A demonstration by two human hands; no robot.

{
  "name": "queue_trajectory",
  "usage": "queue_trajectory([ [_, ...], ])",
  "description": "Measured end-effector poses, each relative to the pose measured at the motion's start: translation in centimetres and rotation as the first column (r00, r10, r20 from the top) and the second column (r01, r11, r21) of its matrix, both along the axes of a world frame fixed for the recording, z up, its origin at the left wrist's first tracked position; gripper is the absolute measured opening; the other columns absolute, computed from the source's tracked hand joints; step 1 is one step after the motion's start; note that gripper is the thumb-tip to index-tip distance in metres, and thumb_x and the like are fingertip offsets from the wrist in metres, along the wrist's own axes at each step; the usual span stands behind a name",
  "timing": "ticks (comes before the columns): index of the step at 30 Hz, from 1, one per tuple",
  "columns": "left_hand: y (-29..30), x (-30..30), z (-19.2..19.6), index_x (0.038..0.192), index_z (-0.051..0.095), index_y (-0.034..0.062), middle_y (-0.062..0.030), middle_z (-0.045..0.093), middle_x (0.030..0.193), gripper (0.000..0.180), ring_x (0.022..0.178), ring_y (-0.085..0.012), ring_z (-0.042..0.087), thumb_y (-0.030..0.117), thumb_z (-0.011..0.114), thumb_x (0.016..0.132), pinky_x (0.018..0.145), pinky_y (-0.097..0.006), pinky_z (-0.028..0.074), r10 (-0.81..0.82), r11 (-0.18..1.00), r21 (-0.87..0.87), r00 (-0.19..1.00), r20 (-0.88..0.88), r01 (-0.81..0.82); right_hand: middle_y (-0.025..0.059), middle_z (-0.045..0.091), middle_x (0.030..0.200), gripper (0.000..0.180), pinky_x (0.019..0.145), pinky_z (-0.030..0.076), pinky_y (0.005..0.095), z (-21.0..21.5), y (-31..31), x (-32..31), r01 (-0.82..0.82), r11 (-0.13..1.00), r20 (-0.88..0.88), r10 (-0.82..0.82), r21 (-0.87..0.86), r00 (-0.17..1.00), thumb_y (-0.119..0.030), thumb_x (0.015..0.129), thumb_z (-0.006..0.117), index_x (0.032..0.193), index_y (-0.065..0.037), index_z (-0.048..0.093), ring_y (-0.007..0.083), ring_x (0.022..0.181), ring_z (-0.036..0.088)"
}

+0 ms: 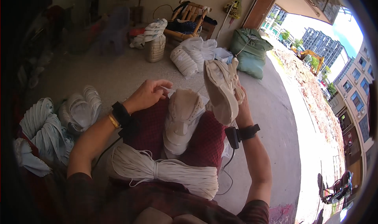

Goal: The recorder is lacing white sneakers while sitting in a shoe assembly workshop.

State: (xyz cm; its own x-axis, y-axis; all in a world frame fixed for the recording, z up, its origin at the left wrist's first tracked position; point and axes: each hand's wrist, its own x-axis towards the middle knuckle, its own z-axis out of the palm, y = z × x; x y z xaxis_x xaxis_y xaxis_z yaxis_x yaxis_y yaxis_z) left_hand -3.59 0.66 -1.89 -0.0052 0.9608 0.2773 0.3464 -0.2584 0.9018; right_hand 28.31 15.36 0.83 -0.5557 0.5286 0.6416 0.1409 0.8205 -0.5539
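Observation:
My right hand (242,100) grips a white sneaker (220,91) from its right side, raised above my right knee and tilted, with a lace in its upper. A second white sneaker (179,123) is wedged between my thighs, toe toward me, and no lace shows in its eyelets. Beside its upper end, my left hand (147,94) pinches a white shoelace (167,89) between thumb and forefinger; most of that lace is hidden. Across my lap lies a thick bundle of white shoelaces (169,172), tied round the middle.
Stacked pale shoe parts (43,125) and clear-wrapped ones (80,106) lie at my left. Ahead are a wrapped stack (155,47), a plastic-bagged stack (187,58), a bamboo chair (189,19) and a green sack (250,52). The doorway opens at right onto bright ground (299,106).

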Motion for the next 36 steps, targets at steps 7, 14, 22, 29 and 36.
queue_trajectory([
  [7, 5.4, 2.3, 2.2, 0.125, 0.066, -0.0021, -0.0172, 0.071, 0.115, 0.042, 0.107, -0.0234, 0.067, 0.029, 0.057, 0.097, 0.091, -0.038, 0.053, -0.078, 0.997, -0.06, 0.9, -0.43, 0.058, 0.0129, 0.061, 0.133, 0.056, 0.104, 0.046, 0.0402, -6.4, -0.2, 4.6, 0.098, 0.993, 0.199, -0.11, 0.071, 0.974, -0.016, 0.097, 0.062, 0.146, -0.001, 0.042, 0.0278, 0.117, 0.06],
  [14, 7.1, 2.6, 1.4, 0.128, 0.065, 0.0014, -0.0141, 0.071, 0.115, 0.058, 0.108, -0.0269, 0.064, 0.051, 0.052, 0.099, 0.093, -0.041, 0.05, -0.253, 0.952, -0.253, 0.904, -0.345, 0.17, 0.0123, 0.061, 0.132, 0.053, 0.102, 0.047, 0.0386, -7.3, -2.2, 5.8, 0.081, 0.996, 0.102, -0.078, -0.025, 0.992, -0.02, 0.098, 0.06, 0.145, -0.001, 0.044, 0.0258, 0.116, 0.06],
  [22, 10.7, 1.9, 0.7, 0.122, 0.069, 0.008, -0.008, 0.066, 0.119, 0.043, 0.108, -0.0193, 0.059, 0.04, 0.054, 0.097, 0.088, -0.039, 0.051, -0.293, 0.79, -0.581, 0.953, -0.078, 0.195, 0.0115, 0.061, 0.131, 0.05, 0.1, 0.047, 0.0366, -6.9, -3.9, 4.3, 0.066, 0.992, -0.052, -0.072, -0.106, 0.996, -0.024, 0.1, 0.057, 0.143, -0.001, 0.045, 0.0236, 0.115, 0.059],
  [29, 12.7, 2.3, -1.0, 0.11, 0.074, 0.0053, -0.0024, 0.069, 0.1, 0.033, 0.087, -0.016, 0.061, 0.03, 0.06, 0.093, 0.079, -0.036, 0.05, -0.365, 0.724, -0.665, 0.919, -0.148, 0.181, 0.0108, 0.061, 0.131, 0.048, 0.098, 0.048, 0.035, -6.4, -5.2, 4.6, 0.073, 0.982, -0.168, -0.103, -0.175, 0.98, -0.028, 0.102, 0.055, 0.142, -0.002, 0.047, 0.0217, 0.114, 0.059],
  [36, 10.3, 1.5, 0.0, 0.11, 0.073, 0.0062, -0.0011, 0.067, 0.091, 0.033, 0.082, -0.0136, 0.059, 0.027, 0.073, 0.084, 0.073, -0.034, 0.05, -0.366, 0.839, -0.486, 0.914, -0.173, 0.244, 0.0101, 0.061, 0.13, 0.047, 0.096, 0.049, 0.0333, -7.0, -6.7, 4.2, 0.053, 0.956, -0.275, -0.135, -0.288, 0.952, -0.031, 0.104, 0.053, 0.141, -0.002, 0.049, 0.0198, 0.113, 0.059],
])
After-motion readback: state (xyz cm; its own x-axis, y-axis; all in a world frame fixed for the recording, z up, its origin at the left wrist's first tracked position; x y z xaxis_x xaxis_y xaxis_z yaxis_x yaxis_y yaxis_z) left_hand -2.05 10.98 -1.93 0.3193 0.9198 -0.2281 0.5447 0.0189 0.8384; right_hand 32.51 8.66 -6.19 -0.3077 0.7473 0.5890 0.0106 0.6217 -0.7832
